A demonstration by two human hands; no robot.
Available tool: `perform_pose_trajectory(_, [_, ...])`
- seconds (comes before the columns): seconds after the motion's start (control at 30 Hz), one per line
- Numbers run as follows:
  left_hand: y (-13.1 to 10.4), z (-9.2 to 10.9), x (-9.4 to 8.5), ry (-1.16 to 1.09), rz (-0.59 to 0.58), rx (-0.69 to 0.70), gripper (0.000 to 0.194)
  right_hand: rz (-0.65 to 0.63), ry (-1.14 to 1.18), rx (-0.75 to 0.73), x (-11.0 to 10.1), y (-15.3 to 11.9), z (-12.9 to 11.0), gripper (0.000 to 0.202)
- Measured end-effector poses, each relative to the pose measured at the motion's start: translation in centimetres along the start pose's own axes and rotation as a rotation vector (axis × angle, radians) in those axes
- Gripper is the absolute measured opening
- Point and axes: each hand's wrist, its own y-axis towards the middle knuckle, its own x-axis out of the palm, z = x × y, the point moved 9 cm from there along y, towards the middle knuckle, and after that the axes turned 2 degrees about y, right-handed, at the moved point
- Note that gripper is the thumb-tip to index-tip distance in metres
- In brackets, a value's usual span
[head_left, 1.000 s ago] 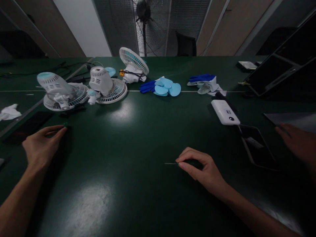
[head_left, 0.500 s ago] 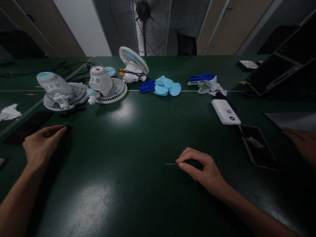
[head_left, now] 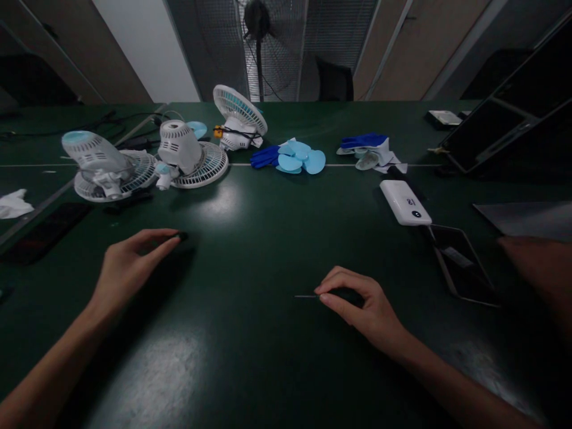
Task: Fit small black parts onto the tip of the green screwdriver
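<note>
My left hand (head_left: 134,259) is raised over the left half of the dark green table (head_left: 250,238), thumb and fingertips pinched on a small dark piece (head_left: 182,236) too small to name. My right hand (head_left: 357,301) rests lower right of the middle, its fingers closed round the dark handle of a screwdriver (head_left: 306,296). The thin metal shaft points left, and most of the handle is hidden in the palm. The two hands are well apart.
Several white fans lie beyond my left hand, one small fan (head_left: 239,119) further back. Light blue fan blades (head_left: 300,158) and gloves (head_left: 366,143) lie mid-back. On the right are a white power bank (head_left: 404,202), a phone (head_left: 462,265) and another person's arm (head_left: 531,268).
My left hand has moved right from near the black slab at the left, with the small dark piece in its fingertips. My right hand and the screwdriver have hardly moved.
</note>
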Motion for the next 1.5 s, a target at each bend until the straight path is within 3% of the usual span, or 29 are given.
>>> perform_pose_trajectory(0.17, [-5.4,8.8,8.2,-0.108,-0.272,0.39,0.035,-0.003,-0.023,-0.007,0.0,0.0,-0.3,0.008])
perform_pose_trajectory(0.27, [-8.8,11.9,12.1,-0.19,-0.425,0.525,0.021,-0.005,-0.038,-0.026,0.1,-0.1,-0.6,0.008])
perform_pose_trajectory(0.37, [-10.6,13.4,13.9,-0.207,-0.47,0.599,0.016,-0.019,-0.046,-0.046,0.4,-0.1,-0.9,0.008])
perform_pose_trajectory(0.7, [-11.0,13.4,14.3,-0.166,-0.45,0.665,0.026,-0.071,-0.146,-0.069,1.3,-0.1,-1.2,0.009])
perform_pose_trajectory(1.0, [-11.2,13.9,14.5,-0.129,-0.472,0.688,0.016,-0.08,-0.168,-0.093,1.6,-0.1,-1.1,0.009])
perform_pose_trajectory(1.27, [-11.4,13.5,15.0,-0.091,-0.506,0.685,0.021,-0.06,0.024,-0.057,1.1,0.1,-1.0,0.012])
perform_pose_trajectory(1.5, [-11.4,13.5,14.9,-0.097,-0.502,0.699,0.023,-0.047,-0.011,-0.05,0.9,0.1,-1.0,0.009])
